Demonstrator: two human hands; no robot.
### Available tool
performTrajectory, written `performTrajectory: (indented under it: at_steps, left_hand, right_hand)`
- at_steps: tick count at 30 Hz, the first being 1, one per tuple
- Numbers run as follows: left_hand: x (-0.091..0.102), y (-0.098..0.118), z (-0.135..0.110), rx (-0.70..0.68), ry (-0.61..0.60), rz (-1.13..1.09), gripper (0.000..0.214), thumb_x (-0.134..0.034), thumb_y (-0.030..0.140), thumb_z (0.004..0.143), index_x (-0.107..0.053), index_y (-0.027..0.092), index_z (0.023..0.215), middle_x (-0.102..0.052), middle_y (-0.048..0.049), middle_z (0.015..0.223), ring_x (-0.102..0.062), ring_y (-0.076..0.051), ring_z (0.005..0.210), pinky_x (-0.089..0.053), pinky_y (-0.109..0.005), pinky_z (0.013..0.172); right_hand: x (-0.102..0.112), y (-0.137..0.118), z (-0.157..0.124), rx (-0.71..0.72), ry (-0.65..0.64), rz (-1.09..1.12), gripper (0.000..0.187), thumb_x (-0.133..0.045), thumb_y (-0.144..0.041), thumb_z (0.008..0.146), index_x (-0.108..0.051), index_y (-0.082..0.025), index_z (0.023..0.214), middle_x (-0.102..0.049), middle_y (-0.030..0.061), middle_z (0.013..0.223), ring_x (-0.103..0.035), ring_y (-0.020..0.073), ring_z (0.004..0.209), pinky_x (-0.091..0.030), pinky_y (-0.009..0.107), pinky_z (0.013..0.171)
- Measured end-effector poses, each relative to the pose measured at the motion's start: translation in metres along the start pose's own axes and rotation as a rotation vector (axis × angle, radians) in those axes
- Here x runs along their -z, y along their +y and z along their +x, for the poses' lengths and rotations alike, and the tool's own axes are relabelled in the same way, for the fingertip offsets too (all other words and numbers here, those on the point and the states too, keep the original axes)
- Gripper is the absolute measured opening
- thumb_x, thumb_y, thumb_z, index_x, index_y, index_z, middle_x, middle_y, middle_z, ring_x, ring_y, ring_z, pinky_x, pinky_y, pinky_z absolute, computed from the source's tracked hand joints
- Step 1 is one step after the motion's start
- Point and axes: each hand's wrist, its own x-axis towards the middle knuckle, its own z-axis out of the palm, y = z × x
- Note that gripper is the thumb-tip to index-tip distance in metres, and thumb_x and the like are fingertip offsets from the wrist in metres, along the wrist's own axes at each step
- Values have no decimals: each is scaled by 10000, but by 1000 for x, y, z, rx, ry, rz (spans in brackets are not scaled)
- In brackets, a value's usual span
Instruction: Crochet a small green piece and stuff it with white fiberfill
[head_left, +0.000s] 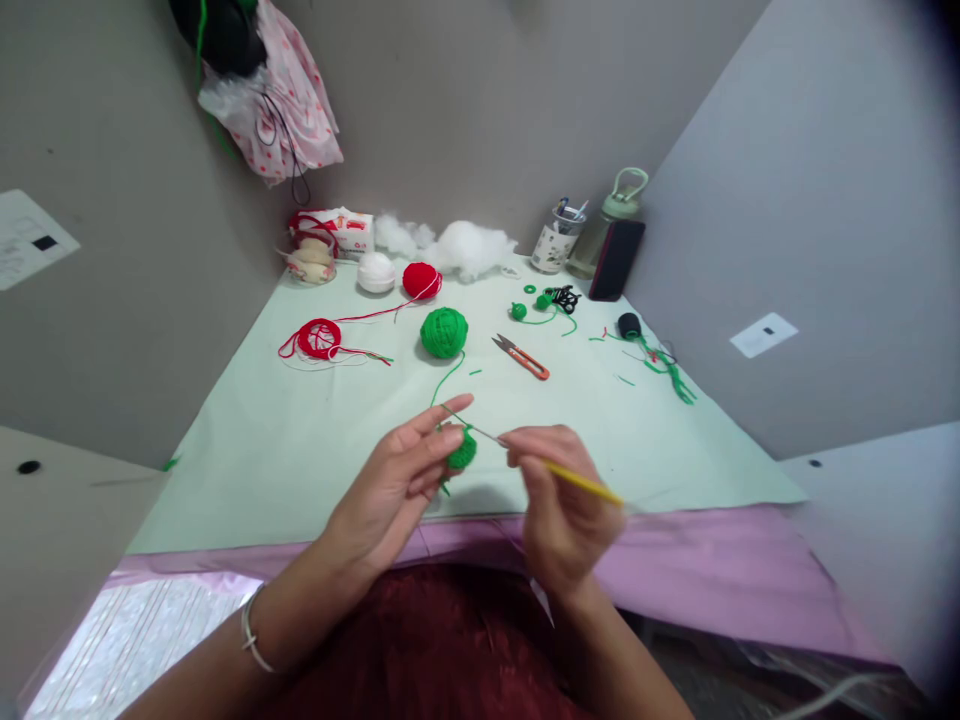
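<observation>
Between the thumb and fingers of my left hand is a small green crochet piece. Green yarn runs from the raised index finger back to a green yarn ball on the table. My right hand is closed around a crochet hook with a yellow handle. The hook's thin metal shaft points left and reaches the top edge of the green piece. Exactly how the tip sits in the stitches is too small to tell.
Orange thread snips lie beyond my hands. A red yarn ball, a white yarn ball and white stuffing sit at the back. Red crochet work lies left. A bottle and phone stand back right, near green scraps.
</observation>
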Motion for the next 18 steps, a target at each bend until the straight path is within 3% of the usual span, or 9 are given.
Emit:
performTrajectory:
  at_steps: [1,3,6,13,18]
  left_hand:
    - [1,2,0,-14,5,10,472,-922,246,814,-803,173,1265,-516,96,674,-250,0,509,-388,-162,622]
    - [1,3,-1,-76,11,41,418,-924,237,802,-828,194,1207,-579,63,739,-379,-13,571,-397,-157,647]
    - [0,0,-4,-164,-22,146,349,-911,255,820,-840,249,1162,-663,20,851,-568,-81,794,-443,-184,767]
    - [8,-5,-5,-221,-84,348,338,-829,299,909,-805,307,1247,-650,-3,976,-552,-134,871,-444,-264,814]
    - [9,-2,-5,-223,-83,350,320,-816,279,908,-810,305,1227,-638,-7,976,-526,-141,871,-423,-264,795]
  right_hand:
    - [1,-1,1,-97,33,88,246,-612,-138,1030,-802,-271,1112,-770,45,918,-691,187,799,-580,344,690]
    - [1,-2,3,-240,62,254,208,-615,-202,1046,-811,-274,1042,-746,27,863,-641,164,720,-538,321,642]
    - [-1,-1,5,-335,-19,380,161,-672,-258,1029,-832,-284,1029,-776,28,920,-644,154,759,-535,310,687]
    - [-2,1,11,-633,38,643,148,-776,-375,960,-842,-253,908,-769,15,848,-624,102,667,-516,246,654]
    - [2,-1,18,-656,18,697,196,-730,-386,991,-808,-232,899,-774,21,817,-641,107,651,-534,247,656]
